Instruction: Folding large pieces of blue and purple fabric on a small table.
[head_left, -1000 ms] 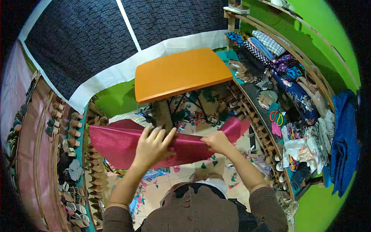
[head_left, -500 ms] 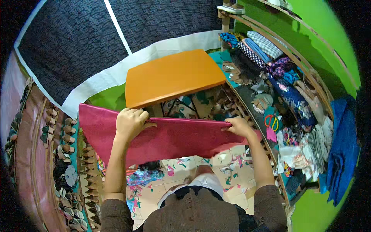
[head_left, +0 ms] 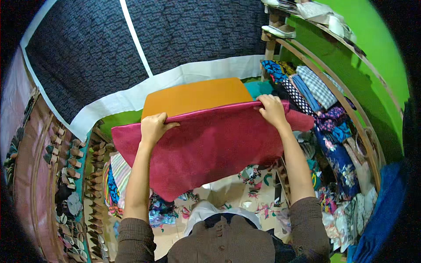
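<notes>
A crimson-pink cloth (head_left: 210, 147) hangs spread out in front of me, held up by its top edge. My left hand (head_left: 154, 127) grips that edge near the left corner. My right hand (head_left: 272, 110) grips it near the right corner, with a loose end of cloth trailing past it. Behind the cloth stands an orange table (head_left: 197, 96); its front part is hidden by the cloth.
A dark patterned fabric with white bands (head_left: 131, 48) covers the back wall. Wooden shelves (head_left: 346, 109) at the right hold folded colourful fabrics. Rows of small items line a rack (head_left: 74, 175) at the left. Scraps of cloth lie on the floor (head_left: 237, 197).
Both hands have raised the pink cloth and spread it wide; it was bunched low in front of the table a second ago and now hangs flat, covering the table's front.
</notes>
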`<state>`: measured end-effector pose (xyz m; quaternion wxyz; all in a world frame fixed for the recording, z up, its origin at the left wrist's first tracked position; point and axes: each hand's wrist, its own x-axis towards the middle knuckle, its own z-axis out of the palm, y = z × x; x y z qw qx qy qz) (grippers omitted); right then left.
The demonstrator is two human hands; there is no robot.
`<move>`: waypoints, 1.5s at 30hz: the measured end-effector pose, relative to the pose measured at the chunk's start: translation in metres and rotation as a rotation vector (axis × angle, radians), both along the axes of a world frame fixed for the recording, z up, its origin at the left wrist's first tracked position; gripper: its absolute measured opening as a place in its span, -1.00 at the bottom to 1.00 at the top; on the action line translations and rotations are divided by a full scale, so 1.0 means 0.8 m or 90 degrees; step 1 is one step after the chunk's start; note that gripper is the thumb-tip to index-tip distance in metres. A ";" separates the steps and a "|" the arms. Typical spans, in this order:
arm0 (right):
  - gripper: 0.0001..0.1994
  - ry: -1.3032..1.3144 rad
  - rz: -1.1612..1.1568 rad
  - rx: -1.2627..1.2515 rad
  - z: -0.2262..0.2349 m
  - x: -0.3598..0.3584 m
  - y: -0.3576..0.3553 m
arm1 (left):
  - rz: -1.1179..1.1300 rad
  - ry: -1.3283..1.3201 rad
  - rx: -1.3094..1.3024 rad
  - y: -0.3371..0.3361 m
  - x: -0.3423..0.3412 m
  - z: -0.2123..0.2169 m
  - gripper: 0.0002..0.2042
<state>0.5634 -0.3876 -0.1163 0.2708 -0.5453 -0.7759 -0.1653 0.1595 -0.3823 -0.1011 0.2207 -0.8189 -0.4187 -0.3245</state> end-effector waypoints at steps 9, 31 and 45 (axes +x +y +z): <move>-0.71 -0.104 -0.014 0.109 0.008 -0.070 0.202 | 0.134 -0.042 -0.020 0.162 -0.055 -0.043 -0.50; -0.58 0.020 -0.245 0.020 -0.136 -0.213 0.588 | 0.361 -0.176 -0.316 0.555 -0.070 -0.200 -0.46; -0.48 0.119 -0.300 -0.269 -0.309 -0.219 0.450 | 0.269 0.106 -0.493 0.455 0.061 -0.289 -0.39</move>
